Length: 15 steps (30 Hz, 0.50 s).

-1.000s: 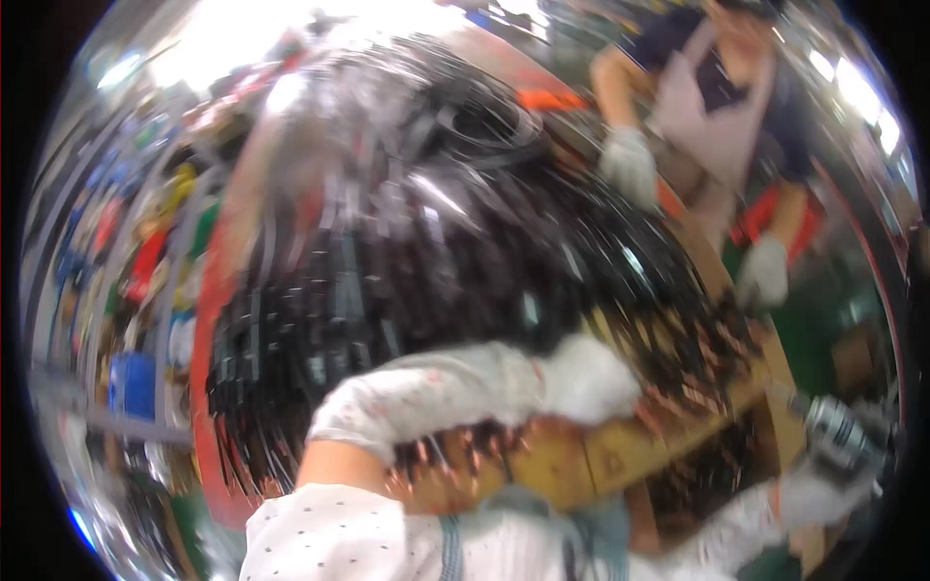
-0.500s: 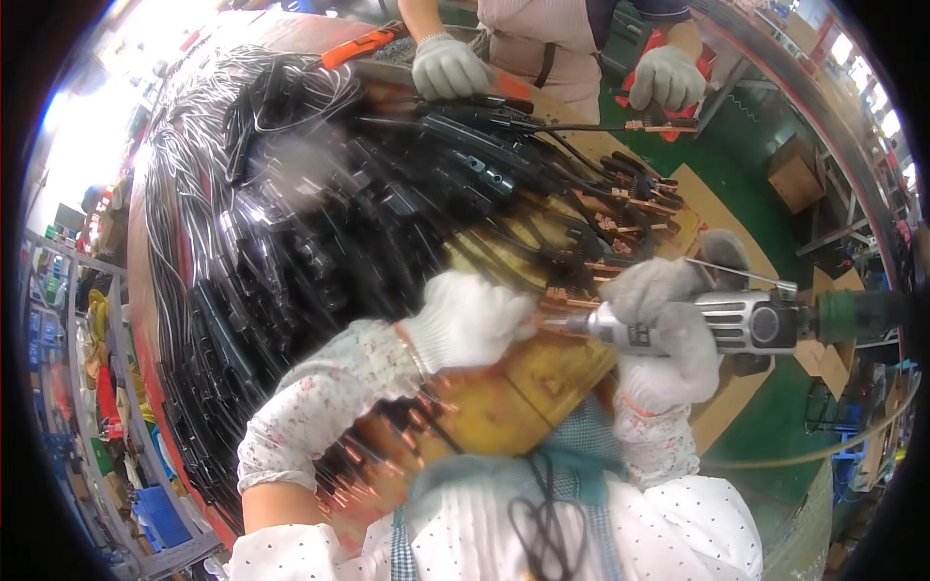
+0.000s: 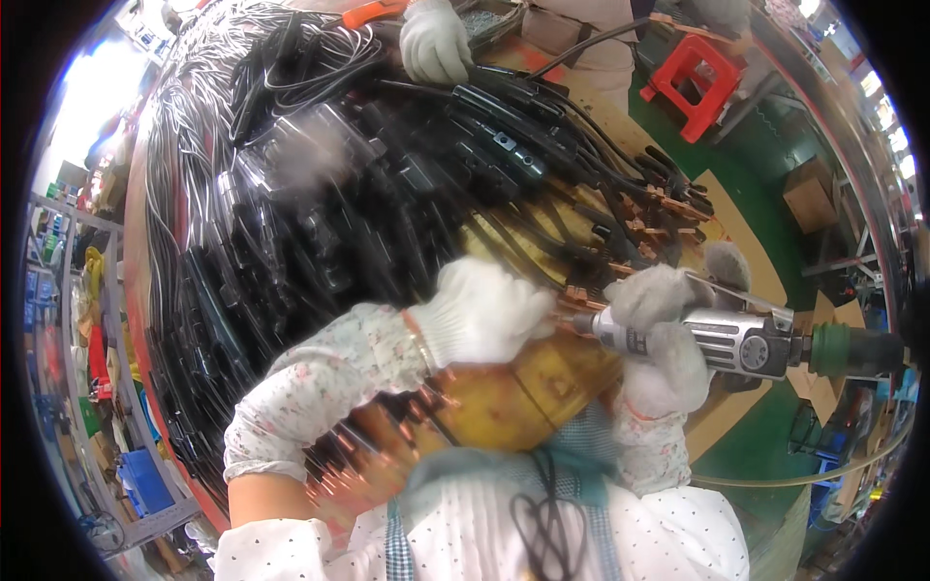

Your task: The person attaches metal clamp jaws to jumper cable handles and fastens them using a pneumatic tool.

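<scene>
My right hand (image 3: 664, 339), in a white knit glove, is wrapped around a silver power screwdriver (image 3: 736, 344) lying sideways, its tip pointing left. My left hand (image 3: 489, 315), also gloved, is closed just at that tip. What its fingers grip is hidden behind the glove. Copper-coloured metal pieces (image 3: 579, 293) show right by the tip. Beneath my hands is a worn yellow board (image 3: 557, 382). Black cables (image 3: 494, 145) with copper-coloured ends are heaped beyond my left hand, and more copper ends (image 3: 402, 431) poke out under my left forearm.
Across the table, a co-worker's gloved hand (image 3: 434, 44) rests at the heap; their other hand (image 3: 717, 15) is blurred at the top edge. Grey wires (image 3: 174, 174) cover the left side. A red stool (image 3: 696, 82) stands on the green floor; a hose (image 3: 785, 479) curves at right.
The view has shifted slightly. The co-worker's far-right hand has risen toward the top edge with a copper-ended cable, uncovering the red stool. My hands keep their place at the screwdriver tip.
</scene>
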Motion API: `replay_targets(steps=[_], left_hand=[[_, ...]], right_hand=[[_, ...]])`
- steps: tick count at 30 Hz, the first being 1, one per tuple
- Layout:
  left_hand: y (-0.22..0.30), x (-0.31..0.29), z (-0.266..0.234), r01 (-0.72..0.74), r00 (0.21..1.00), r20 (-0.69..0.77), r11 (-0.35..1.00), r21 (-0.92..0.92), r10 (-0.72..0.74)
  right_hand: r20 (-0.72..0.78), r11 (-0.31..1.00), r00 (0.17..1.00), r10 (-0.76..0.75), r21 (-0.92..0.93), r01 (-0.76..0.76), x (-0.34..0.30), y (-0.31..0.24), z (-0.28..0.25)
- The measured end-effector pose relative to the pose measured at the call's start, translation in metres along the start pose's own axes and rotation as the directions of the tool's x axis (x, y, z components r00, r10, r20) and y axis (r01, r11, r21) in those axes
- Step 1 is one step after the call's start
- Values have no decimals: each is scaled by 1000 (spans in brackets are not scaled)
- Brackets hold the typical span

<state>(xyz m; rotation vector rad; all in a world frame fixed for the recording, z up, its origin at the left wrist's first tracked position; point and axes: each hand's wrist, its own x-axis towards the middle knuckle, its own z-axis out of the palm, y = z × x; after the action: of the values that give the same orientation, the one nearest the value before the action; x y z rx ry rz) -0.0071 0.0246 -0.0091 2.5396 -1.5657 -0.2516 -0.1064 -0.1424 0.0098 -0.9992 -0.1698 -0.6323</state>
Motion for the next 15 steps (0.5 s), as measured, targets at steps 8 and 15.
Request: replay_targets(steps=[8, 15], left_hand=[[-3, 3, 7, 36, 999, 19, 998, -46, -35], [-1, -1, 10, 51, 998, 45, 998, -23, -50]], right_hand=[[-128, 999, 991, -31, -44, 26, -1, 12, 12], [188, 979, 980, -62, -180, 97, 7, 10, 4]])
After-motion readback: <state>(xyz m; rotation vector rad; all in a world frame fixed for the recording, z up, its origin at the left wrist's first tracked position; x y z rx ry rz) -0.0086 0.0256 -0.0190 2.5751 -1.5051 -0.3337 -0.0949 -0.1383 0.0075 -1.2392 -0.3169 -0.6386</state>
